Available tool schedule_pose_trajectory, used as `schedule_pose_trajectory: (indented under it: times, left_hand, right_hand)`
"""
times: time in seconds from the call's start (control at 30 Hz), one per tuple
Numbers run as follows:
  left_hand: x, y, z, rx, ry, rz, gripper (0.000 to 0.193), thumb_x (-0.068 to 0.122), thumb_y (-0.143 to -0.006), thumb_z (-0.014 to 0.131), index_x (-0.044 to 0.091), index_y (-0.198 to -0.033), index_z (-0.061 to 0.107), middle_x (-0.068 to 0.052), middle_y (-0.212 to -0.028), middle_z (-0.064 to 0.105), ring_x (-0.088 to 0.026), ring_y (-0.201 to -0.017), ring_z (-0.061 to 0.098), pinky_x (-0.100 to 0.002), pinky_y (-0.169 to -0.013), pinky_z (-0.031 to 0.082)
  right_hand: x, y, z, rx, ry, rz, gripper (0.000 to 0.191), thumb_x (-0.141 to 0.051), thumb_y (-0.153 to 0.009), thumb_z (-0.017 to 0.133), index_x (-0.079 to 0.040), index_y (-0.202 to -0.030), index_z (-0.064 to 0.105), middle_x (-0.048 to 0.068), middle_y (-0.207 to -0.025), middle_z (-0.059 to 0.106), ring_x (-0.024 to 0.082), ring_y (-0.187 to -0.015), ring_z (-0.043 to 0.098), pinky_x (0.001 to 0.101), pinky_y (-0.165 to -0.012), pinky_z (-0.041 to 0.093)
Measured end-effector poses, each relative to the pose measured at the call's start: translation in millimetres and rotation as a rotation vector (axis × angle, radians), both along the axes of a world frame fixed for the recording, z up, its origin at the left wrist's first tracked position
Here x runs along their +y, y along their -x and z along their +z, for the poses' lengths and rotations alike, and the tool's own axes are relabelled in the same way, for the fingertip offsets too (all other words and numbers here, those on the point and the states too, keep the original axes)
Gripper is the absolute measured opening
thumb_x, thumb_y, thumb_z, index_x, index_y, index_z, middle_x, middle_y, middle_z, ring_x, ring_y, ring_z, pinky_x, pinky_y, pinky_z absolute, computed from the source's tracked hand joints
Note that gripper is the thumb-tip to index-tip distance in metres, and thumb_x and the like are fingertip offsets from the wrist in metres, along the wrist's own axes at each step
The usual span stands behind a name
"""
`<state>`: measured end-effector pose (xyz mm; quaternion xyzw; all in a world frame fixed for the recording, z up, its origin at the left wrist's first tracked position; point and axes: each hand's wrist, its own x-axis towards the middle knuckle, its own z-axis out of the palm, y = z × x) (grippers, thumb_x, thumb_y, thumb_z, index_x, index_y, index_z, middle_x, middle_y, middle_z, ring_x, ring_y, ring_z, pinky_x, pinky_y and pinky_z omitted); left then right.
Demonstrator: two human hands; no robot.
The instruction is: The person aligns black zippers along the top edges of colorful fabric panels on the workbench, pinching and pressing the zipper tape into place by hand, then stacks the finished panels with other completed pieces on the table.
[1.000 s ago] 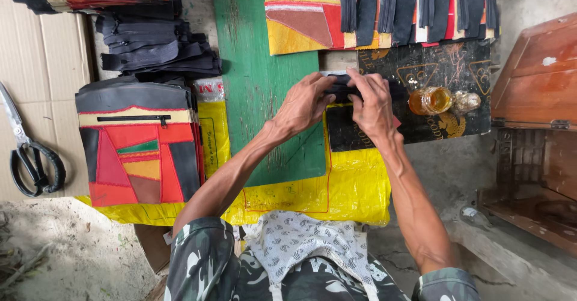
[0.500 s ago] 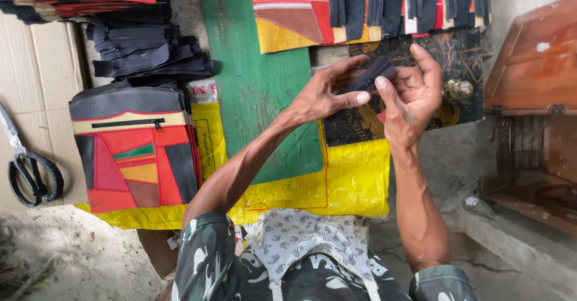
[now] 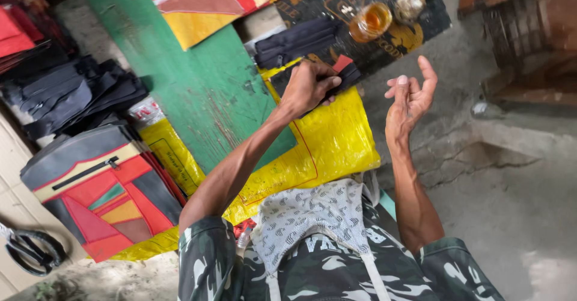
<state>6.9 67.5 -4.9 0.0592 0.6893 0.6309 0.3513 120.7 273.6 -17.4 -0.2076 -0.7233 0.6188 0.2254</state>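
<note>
My left hand (image 3: pixel 309 85) is closed around a black fabric piece with a red edge (image 3: pixel 342 69), held just above the yellow plastic sheet (image 3: pixel 327 145). Raised to its right, my right hand (image 3: pixel 412 94) is empty, its palm turned toward me and the fingers loosely spread. Just beyond the left hand lies a small stack of black fabric strips (image 3: pixel 294 42) at the edge of a dark printed board (image 3: pixel 421 21).
A green plank (image 3: pixel 180 79) runs across the middle. On the left sits a stack of red, yellow and black patchwork bags (image 3: pixel 102 187), with black fabric pieces (image 3: pixel 66 94) behind and scissors (image 3: pixel 33 250) at the lower left. A glass of amber liquid (image 3: pixel 371 20) stands on the board.
Both hands came off the black strips at the board. The left now grips one black piece alone, and the right has let go and lifted away, empty. The view tilted.
</note>
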Motion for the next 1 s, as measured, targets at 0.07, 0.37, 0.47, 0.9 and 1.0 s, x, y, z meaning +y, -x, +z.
schedule_pose_trajectory:
  times: [0.07,0.37,0.47,0.9,1.0]
  left_hand:
    - [17,0,-7,0.149,0.055,-0.051,0.018,0.014,-0.091,0.072,-0.004,-0.092,0.075,-0.011,-0.067,0.072,-0.015,-0.057,0.072,-0.033,-0.055,0.056]
    - [45,0,-26,0.507,0.227,-0.104,0.017,0.015,-0.085,0.074,-0.002,-0.091,0.076,-0.026,-0.080,0.070,-0.041,-0.079,0.073,-0.043,-0.069,0.057]
    - [46,1,-25,0.527,0.219,-0.105,0.017,0.014,-0.084,0.074,-0.002,-0.090,0.076,-0.025,-0.079,0.071,-0.040,-0.077,0.073,-0.043,-0.069,0.057]
    - [44,5,-20,0.513,0.219,-0.136,0.017,0.014,-0.085,0.076,-0.003,-0.089,0.076,-0.025,-0.076,0.071,-0.038,-0.071,0.073,-0.042,-0.068,0.057]
    - [21,-1,-14,0.427,0.217,-0.125,0.020,0.011,-0.082,0.076,-0.002,-0.098,0.076,-0.023,-0.081,0.074,-0.031,-0.073,0.077,-0.040,-0.068,0.059]
  right_hand:
    - [2,-15,-5,-0.002,-0.092,0.011,0.051,-0.007,-0.115,0.056,-0.004,-0.160,0.034,0.008,-0.103,0.064,0.013,-0.099,0.059,0.0296,-0.097,0.047]
    - [-19,-20,-9,-0.048,-0.348,0.123,0.048,-0.006,-0.116,0.048,-0.002,-0.160,0.030,0.018,-0.138,0.065,0.025,-0.129,0.060,0.0376,-0.116,0.044]
    - [-22,-14,-10,-0.059,-0.362,0.146,0.047,-0.007,-0.115,0.048,-0.002,-0.159,0.031,0.019,-0.138,0.065,0.026,-0.130,0.061,0.0384,-0.115,0.046]
    - [-15,-9,-21,-0.109,-0.736,0.224,0.048,-0.005,-0.110,0.044,-0.001,-0.157,0.034,0.017,-0.132,0.071,0.029,-0.122,0.057,0.0423,-0.111,0.044]
    - [-13,-8,-24,-0.081,-0.709,0.231,0.048,-0.004,-0.112,0.045,0.000,-0.158,0.032,0.015,-0.129,0.073,0.027,-0.120,0.056,0.0441,-0.111,0.042]
